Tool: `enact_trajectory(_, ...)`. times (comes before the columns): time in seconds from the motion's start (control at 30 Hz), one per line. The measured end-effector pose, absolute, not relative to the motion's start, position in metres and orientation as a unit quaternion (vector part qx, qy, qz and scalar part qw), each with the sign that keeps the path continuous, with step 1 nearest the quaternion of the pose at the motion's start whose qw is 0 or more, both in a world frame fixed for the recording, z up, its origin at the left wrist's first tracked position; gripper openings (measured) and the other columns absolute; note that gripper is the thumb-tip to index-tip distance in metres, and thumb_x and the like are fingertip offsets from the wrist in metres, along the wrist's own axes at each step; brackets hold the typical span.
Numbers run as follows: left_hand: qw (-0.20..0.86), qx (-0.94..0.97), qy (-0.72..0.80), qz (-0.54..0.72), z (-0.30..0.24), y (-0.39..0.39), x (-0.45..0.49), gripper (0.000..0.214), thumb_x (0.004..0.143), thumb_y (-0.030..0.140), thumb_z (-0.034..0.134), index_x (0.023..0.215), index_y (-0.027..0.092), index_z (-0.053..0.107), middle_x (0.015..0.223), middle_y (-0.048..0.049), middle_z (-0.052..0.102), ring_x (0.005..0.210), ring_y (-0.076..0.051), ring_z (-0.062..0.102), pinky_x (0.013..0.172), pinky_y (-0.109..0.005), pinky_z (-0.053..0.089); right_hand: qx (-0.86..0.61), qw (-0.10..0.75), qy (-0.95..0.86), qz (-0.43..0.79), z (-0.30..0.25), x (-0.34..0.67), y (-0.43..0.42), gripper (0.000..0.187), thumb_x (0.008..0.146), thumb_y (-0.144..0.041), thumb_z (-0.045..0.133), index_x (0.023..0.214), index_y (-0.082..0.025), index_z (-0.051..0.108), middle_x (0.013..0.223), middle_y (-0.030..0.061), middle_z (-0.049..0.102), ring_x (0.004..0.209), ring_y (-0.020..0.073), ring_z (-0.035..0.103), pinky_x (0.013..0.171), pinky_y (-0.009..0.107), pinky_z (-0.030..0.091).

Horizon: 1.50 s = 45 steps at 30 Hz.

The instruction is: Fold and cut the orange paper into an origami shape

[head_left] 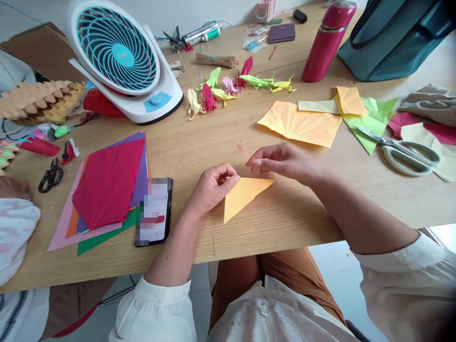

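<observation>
White blouse (242,318) spreads across six o'clock, below the wooden table (199,142). Toward three o'clock the right hand (281,161) hovers, half open with fingers loosely bent, seemingly empty; toward eight, the left hand (213,187) pinches the upper left corner of an orange folded-paper triangle (244,192), which lies on the tabletop toward four o'clock. It should handle light and crisp, easily creased or torn, so corners and edges suit a gentle fingertip hold
</observation>
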<state>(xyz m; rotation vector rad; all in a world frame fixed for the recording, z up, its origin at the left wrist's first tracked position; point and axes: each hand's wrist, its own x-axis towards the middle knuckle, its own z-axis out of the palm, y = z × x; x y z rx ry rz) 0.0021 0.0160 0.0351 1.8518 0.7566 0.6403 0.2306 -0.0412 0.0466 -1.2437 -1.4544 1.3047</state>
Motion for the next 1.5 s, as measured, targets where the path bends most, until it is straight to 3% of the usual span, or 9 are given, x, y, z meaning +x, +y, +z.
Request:
enact_trajectory(0.1, 0.505, 0.768, 0.310, 0.245, 0.034, 0.014, 0.004, 0.020, 0.086, 0.032, 0.066, 0.071, 0.019, 0.060, 0.065, 0.0032, 0.049, 0.059, -0.011, 0.041, 0.056, -0.025, 0.032, -0.483, 0.336, -0.620, 0.519, 0.041, 0.221, -0.043, 0.041, 0.082, -0.056, 0.074, 0.082, -0.015, 0.072, 0.062, -0.0034, 0.050, 0.056, 0.0086, 0.038, 0.051, 0.027, 0.027)
enact_trajectory(0.2, 0.539, 0.730, 0.318, 0.273, 0.031, 0.016, 0.004, 0.023, 0.084, 0.036, 0.070, 0.072, 0.018, 0.061, 0.065, 0.0030, 0.050, 0.059, -0.010, 0.042, 0.056, -0.024, 0.032, -0.486, 0.333, -0.619, 0.520, 0.037, 0.214, -0.044, 0.040, 0.087, -0.053, 0.070, 0.076, -0.015, 0.067, 0.056, -0.0063, 0.041, 0.052, 0.0068, 0.030, 0.048, 0.026, 0.021)
enact_trajectory(0.37, 0.567, 0.702, 0.319, 0.289, 0.028, 0.018, 0.002, 0.027, 0.083, 0.036, 0.074, 0.070, 0.018, 0.059, 0.065, 0.0038, 0.050, 0.061, -0.009, 0.042, 0.057, -0.023, 0.033, -0.469, 0.350, -0.634, 0.505, 0.038, 0.208, -0.046, 0.040, 0.088, -0.054, 0.068, 0.083, -0.015, 0.067, 0.058, -0.0070, 0.041, 0.052, 0.0067, 0.029, 0.046, 0.024, 0.021)
enact_trajectory(0.57, 0.592, 0.691, 0.317, 0.267, 0.031, 0.015, 0.003, 0.027, 0.085, 0.039, 0.070, 0.072, 0.017, 0.061, 0.065, 0.0039, 0.049, 0.060, -0.009, 0.041, 0.056, -0.023, 0.032, -0.467, 0.375, -0.645, 0.475, 0.033, 0.203, -0.044, 0.037, 0.087, -0.048, 0.069, 0.071, -0.016, 0.058, 0.057, -0.0071, 0.040, 0.051, 0.0061, 0.030, 0.045, 0.023, 0.022)
enact_trajectory(0.83, 0.513, 0.733, 0.334, 0.298, 0.029, 0.017, 0.005, 0.030, 0.086, 0.037, 0.067, 0.066, 0.018, 0.055, 0.063, 0.0036, 0.044, 0.061, -0.010, 0.037, 0.055, -0.024, 0.029, -0.467, 0.354, -0.661, 0.468, 0.032, 0.206, -0.044, 0.032, 0.089, -0.040, 0.064, 0.068, -0.018, 0.053, 0.057, -0.0079, 0.037, 0.051, 0.0058, 0.029, 0.046, 0.023, 0.021)
enact_trajectory(1.07, 0.493, 0.722, 0.358, 0.328, 0.028, 0.029, -0.003, 0.029, 0.085, 0.039, 0.067, 0.069, 0.019, 0.055, 0.064, 0.0037, 0.043, 0.061, -0.010, 0.035, 0.055, -0.024, 0.029, -0.486, 0.295, -0.681, 0.461, 0.033, 0.213, -0.042, 0.031, 0.090, -0.038, 0.061, 0.068, -0.017, 0.057, 0.056, -0.0073, 0.042, 0.050, 0.0057, 0.031, 0.047, 0.023, 0.023)
enact_trajectory(1.27, 0.467, 0.718, 0.389, 0.338, 0.030, 0.038, -0.011, 0.026, 0.084, 0.038, 0.066, 0.069, 0.019, 0.055, 0.065, 0.0032, 0.043, 0.062, -0.011, 0.035, 0.056, -0.025, 0.028, -0.490, 0.165, -0.681, 0.518, 0.050, 0.237, -0.047, 0.022, 0.084, -0.037, 0.068, 0.072, -0.019, 0.067, 0.065, -0.0012, 0.063, 0.062, 0.0128, 0.056, 0.056, 0.025, 0.039)
enact_trajectory(1.33, 0.472, 0.718, 0.394, 0.327, 0.032, 0.037, -0.011, 0.025, 0.083, 0.037, 0.065, 0.070, 0.019, 0.056, 0.064, 0.0032, 0.043, 0.061, -0.011, 0.036, 0.056, -0.025, 0.029, -0.499, 0.178, -0.677, 0.510, 0.052, 0.240, -0.046, 0.027, 0.085, -0.042, 0.068, 0.071, -0.019, 0.067, 0.064, -0.0007, 0.062, 0.062, 0.0132, 0.055, 0.057, 0.026, 0.039)
enact_trajectory(1.5, 0.508, 0.738, 0.358, 0.263, 0.036, 0.024, -0.001, 0.025, 0.084, 0.036, 0.065, 0.068, 0.018, 0.059, 0.064, 0.0029, 0.048, 0.062, -0.010, 0.040, 0.058, -0.025, 0.033, -0.531, 0.310, -0.656, 0.437, 0.044, 0.218, -0.044, 0.042, 0.088, -0.058, 0.064, 0.079, -0.017, 0.065, 0.065, -0.0029, 0.050, 0.058, 0.0099, 0.039, 0.053, 0.026, 0.028)
